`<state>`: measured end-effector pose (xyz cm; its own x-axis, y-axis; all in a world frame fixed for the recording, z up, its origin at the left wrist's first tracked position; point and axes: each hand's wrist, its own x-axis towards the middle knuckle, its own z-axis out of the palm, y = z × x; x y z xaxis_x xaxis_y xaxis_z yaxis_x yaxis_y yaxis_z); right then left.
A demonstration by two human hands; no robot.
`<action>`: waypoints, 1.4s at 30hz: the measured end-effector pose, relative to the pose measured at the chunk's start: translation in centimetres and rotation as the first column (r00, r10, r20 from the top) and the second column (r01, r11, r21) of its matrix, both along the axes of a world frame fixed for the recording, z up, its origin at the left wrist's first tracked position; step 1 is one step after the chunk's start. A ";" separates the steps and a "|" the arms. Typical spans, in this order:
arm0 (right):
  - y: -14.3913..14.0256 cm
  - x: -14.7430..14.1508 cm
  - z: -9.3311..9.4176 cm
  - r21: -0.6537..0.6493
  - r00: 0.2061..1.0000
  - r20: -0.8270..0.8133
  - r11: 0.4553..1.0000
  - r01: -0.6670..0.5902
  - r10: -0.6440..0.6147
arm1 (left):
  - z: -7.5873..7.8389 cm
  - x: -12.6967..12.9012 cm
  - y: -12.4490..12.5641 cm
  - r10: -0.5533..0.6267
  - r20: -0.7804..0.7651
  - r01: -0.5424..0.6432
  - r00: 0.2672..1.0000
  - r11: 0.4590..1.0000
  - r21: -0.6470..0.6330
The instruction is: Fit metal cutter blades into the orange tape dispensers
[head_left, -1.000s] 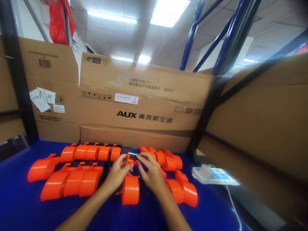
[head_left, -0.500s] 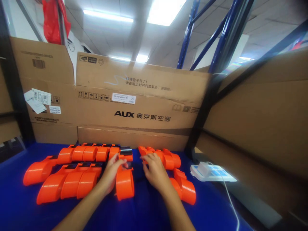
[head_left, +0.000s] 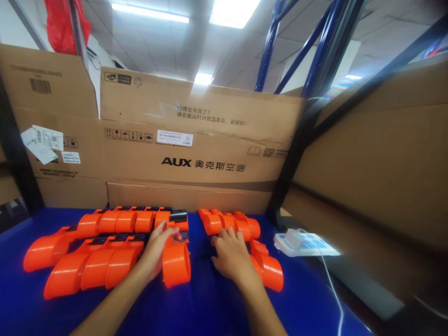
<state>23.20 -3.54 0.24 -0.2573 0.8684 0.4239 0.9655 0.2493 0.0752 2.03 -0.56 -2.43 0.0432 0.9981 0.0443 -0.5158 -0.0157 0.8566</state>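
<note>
Orange plastic housing (head_left: 176,263) is lying on the blue desk (head_left: 210,312), the left hand (head_left: 156,252) closing its fingers on its near side, seemingly nudging it into the neat rows (head_left: 101,242) alongside. The right hand (head_left: 229,254) is resting, fingers loosely apart, against the smaller pile (head_left: 241,238).

Bright orange plastic housings (head_left: 105,242) with black tops on a deep blue table (head_left: 210,308); brown cardboard boxes (head_left: 196,154) beyond.
</note>
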 end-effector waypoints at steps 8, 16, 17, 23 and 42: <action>-0.8 -0.4 1.0 -0.116 0.996 0.047 0.990 0.076 -0.071 | 0.5 -0.7 0.4 0.017 0.086 -0.012 0.996 0.998 -0.060; -1.2 -1.7 1.7 -0.307 0.983 0.157 0.942 0.137 -0.092 | 1.2 -1.3 0.5 0.058 0.148 -0.037 0.987 0.989 -0.142; -1.1 -1.8 1.7 -0.315 0.984 0.155 0.940 0.131 -0.085 | 1.3 -1.2 0.4 0.062 0.146 -0.041 0.987 0.989 -0.143; -0.5 -1.8 1.1 -0.325 0.987 0.145 0.939 0.109 -0.065 | 1.0 -0.7 0.1 0.048 0.125 -0.035 0.991 0.994 -0.103; 0.5 -1.0 -0.2 -0.320 0.987 0.134 0.939 0.128 -0.089 | 0.0 -0.6 0.6 0.008 0.119 -0.001 0.993 0.999 -0.052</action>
<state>22.22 -3.01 0.02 -0.1840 0.9792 0.0855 0.9775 0.1732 0.1202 1.42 0.04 -2.46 0.0362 0.9993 -0.0030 -0.6143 0.0246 0.7887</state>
